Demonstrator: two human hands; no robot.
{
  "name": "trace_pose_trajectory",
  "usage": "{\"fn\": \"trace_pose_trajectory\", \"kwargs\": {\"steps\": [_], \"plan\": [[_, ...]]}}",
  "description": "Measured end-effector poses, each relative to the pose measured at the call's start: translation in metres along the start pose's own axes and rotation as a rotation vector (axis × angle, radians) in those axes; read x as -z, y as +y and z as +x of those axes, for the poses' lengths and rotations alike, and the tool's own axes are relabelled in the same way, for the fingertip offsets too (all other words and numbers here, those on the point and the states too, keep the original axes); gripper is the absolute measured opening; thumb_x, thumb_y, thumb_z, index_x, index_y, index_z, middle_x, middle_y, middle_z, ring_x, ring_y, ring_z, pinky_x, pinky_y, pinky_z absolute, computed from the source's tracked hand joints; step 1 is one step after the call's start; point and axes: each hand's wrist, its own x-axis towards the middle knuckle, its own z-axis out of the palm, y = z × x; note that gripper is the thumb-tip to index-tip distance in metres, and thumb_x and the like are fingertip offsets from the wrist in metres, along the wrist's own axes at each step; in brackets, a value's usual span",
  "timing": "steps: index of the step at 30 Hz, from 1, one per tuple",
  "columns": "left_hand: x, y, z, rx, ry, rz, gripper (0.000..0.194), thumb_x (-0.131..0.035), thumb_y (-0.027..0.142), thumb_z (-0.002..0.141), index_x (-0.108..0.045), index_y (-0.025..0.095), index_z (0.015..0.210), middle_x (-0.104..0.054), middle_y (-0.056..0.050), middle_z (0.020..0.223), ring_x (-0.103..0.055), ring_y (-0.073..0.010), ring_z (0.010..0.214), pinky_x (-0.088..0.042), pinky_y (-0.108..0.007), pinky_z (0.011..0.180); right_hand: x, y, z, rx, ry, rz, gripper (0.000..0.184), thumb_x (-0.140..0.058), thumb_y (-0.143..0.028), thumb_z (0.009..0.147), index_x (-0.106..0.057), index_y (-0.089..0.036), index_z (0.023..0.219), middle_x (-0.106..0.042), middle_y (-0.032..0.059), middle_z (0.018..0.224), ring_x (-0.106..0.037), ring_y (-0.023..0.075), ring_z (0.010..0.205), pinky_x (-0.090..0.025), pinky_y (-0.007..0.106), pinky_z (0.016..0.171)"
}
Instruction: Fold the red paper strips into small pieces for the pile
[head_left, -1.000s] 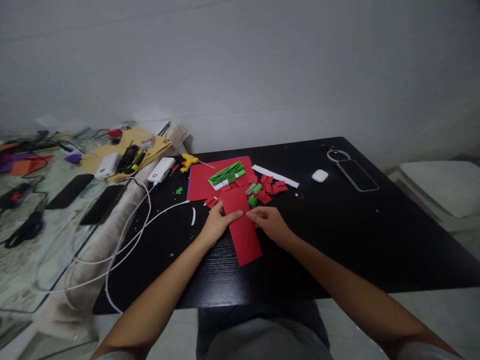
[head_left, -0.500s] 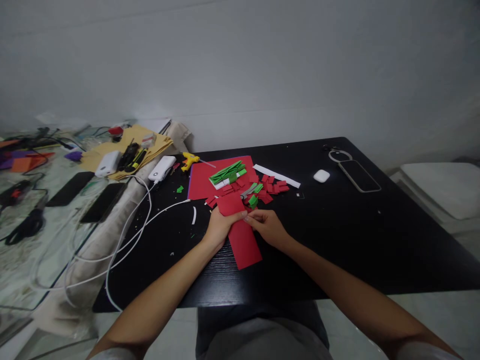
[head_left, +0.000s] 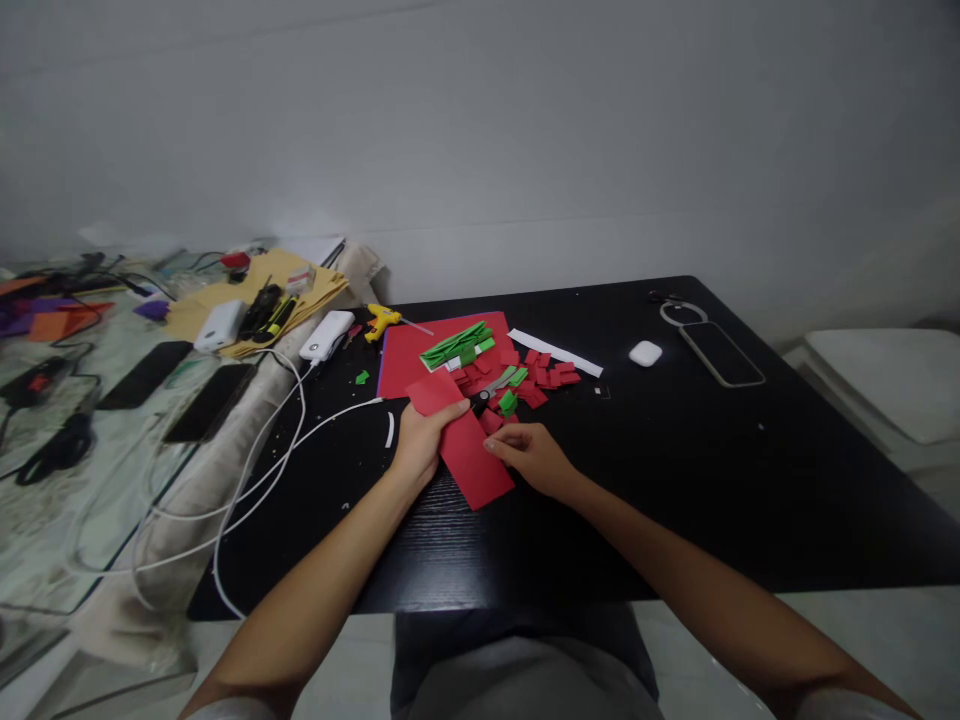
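A long folded-looking strip of red paper (head_left: pixel 466 450) slants above the black table top. My left hand (head_left: pixel 421 438) is closed around its upper left side, thumb lying across the front. My right hand (head_left: pixel 534 458) has its fingers curled, with thumb and fingertips pinched at the paper's right edge. Just beyond the paper lie scissors (head_left: pixel 496 383), partly covered, among several small red paper pieces (head_left: pixel 541 376) and folded green pieces (head_left: pixel 508 402). Behind them a folded green paper bundle (head_left: pixel 459 345) rests on a larger red sheet (head_left: pixel 401 350).
A yellow glue gun (head_left: pixel 381 321) and a white power bank (head_left: pixel 327 336) with a white cable (head_left: pixel 330 422) are at left. A white paper strip (head_left: pixel 555 352) lies behind the pieces. To the right sit a white earbud case (head_left: pixel 645 353) and a phone (head_left: pixel 721 353).
The red paper has swung to a stronger slant, its top moving left and its bottom rising slightly. My left hand has shifted left, away from the right hand, uncovering the scissors' handle.
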Motion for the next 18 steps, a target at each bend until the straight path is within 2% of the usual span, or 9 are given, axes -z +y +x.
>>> {"fn": "trace_pose_trajectory", "kwargs": {"steps": [4, 8, 14, 18], "plan": [[0.002, 0.005, 0.005, 0.006, 0.055, -0.009, 0.049, -0.098, 0.025, 0.047, -0.074, 0.013, 0.088, -0.076, -0.004, 0.083, -0.069, -0.018, 0.07, -0.057, -0.033, 0.073, 0.001, -0.002, -0.001, -0.02, -0.013, -0.016, 0.025, -0.073, -0.04, 0.08, -0.077, -0.016, 0.08, -0.077, 0.0043, 0.076, -0.07, 0.0195, 0.071, -0.052, 0.03, 0.068], [0.006, 0.01, 0.012, -0.016, 0.112, -0.017, 0.057, -0.099, 0.024, 0.045, -0.076, 0.013, 0.096, -0.077, -0.005, 0.089, -0.07, -0.0186, 0.074, -0.058, -0.033, 0.075, 0.0, -0.002, -0.001, -0.061, -0.037, 0.012, 0.022, -0.073, -0.039, 0.078, -0.075, -0.017, 0.074, -0.071, 0.001, 0.067, -0.067, 0.0167, 0.066, -0.053, 0.029, 0.066], [0.011, 0.014, 0.02, -0.026, 0.122, -0.037, 0.055, -0.098, 0.024, 0.046, -0.075, 0.015, 0.095, -0.077, -0.005, 0.09, -0.07, -0.0181, 0.074, -0.058, -0.032, 0.075, 0.0, -0.002, 0.0, -0.151, -0.119, 0.106, 0.025, -0.074, -0.041, 0.072, -0.069, -0.016, 0.072, -0.07, 0.0027, 0.064, -0.07, 0.0196, 0.064, -0.058, 0.033, 0.063], [0.007, 0.009, 0.013, 0.005, 0.102, -0.005, 0.051, -0.098, 0.025, 0.048, -0.075, 0.014, 0.092, -0.076, -0.004, 0.085, -0.068, -0.017, 0.07, -0.057, -0.03, 0.072, 0.0, -0.004, -0.002, -0.114, -0.116, 0.069, 0.024, -0.077, -0.039, 0.071, -0.07, -0.016, 0.073, -0.068, 0.0015, 0.064, -0.066, 0.0169, 0.063, -0.053, 0.029, 0.063]]}}
